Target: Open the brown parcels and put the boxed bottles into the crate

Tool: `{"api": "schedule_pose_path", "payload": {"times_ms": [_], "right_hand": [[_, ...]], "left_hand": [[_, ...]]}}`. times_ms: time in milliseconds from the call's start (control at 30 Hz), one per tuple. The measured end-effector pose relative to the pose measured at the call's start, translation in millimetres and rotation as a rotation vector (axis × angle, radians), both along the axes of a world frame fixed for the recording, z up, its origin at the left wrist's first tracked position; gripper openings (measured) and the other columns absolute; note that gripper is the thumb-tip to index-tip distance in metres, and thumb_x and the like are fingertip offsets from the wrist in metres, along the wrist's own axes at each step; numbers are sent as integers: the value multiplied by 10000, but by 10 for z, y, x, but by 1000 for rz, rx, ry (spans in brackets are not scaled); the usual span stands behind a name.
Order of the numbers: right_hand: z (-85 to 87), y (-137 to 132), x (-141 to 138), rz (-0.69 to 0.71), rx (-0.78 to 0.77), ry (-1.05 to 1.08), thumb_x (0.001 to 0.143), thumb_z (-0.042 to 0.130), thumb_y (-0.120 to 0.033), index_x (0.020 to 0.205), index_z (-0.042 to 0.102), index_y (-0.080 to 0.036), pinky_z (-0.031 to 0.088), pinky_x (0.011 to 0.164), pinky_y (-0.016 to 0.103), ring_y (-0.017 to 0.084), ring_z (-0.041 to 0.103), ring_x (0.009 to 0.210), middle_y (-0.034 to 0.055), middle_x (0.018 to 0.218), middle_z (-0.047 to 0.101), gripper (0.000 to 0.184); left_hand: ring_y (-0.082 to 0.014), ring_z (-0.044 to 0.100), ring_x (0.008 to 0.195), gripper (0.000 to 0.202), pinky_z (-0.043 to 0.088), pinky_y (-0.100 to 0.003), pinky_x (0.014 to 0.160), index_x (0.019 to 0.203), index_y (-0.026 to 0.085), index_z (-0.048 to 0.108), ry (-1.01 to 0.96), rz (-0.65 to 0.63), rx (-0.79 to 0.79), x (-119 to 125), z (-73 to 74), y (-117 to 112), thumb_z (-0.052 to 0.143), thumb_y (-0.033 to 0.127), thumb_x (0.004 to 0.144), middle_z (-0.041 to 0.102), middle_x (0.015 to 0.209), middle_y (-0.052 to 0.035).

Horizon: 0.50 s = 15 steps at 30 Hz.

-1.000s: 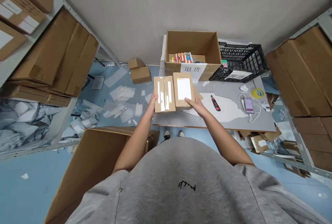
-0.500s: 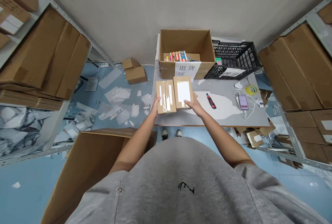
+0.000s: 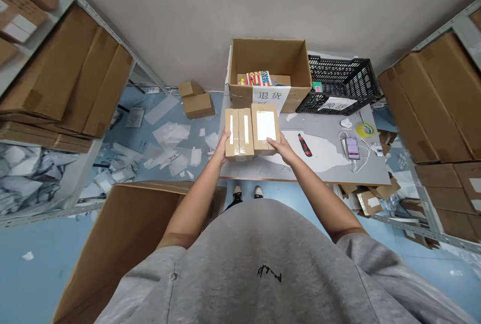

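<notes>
Left hand [image 3: 222, 148] and right hand [image 3: 282, 148] hold cardboard boxes [image 3: 265, 136].

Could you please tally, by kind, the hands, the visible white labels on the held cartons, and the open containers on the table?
Hands (left hand, right hand): 2
Narrow white labels: 2
Wide white label: 1
Open containers (cardboard box, black crate): 2
Total: 7

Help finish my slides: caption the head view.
Left hand and right hand hold cardboard boxes side by side; a utility knife lies on the table.
</notes>
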State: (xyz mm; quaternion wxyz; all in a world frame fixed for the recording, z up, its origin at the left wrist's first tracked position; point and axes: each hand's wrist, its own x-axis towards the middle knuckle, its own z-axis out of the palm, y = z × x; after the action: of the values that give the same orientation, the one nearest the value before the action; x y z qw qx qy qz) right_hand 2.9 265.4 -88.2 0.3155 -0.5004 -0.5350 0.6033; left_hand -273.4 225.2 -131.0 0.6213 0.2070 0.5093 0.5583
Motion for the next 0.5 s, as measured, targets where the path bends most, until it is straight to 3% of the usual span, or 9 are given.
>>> {"api": "schedule_pose_path", "payload": {"times_ms": [200,500], "right_hand": [[-40,-314,201,15,-41,47,792,803,-646,1645,381,-293,454,1211,499,309,587,1401,84,1553,595,1014],[-74,-872,339,-63,49,-13,809,792,-635,1606,450,-280,467,1187,496,313,611,1370,80,1536,614,937]], "left_hand": [[-351,683,1257,804,572,-455,1020,1573,235,477,42,44,49,204,8,-459,676,579,875,732,1333,-97],[-343,660,1290,833,548,-470,1065,1611,256,428,48,-40,79,314,27,-850,671,569,879,707,1380,-86]]}}
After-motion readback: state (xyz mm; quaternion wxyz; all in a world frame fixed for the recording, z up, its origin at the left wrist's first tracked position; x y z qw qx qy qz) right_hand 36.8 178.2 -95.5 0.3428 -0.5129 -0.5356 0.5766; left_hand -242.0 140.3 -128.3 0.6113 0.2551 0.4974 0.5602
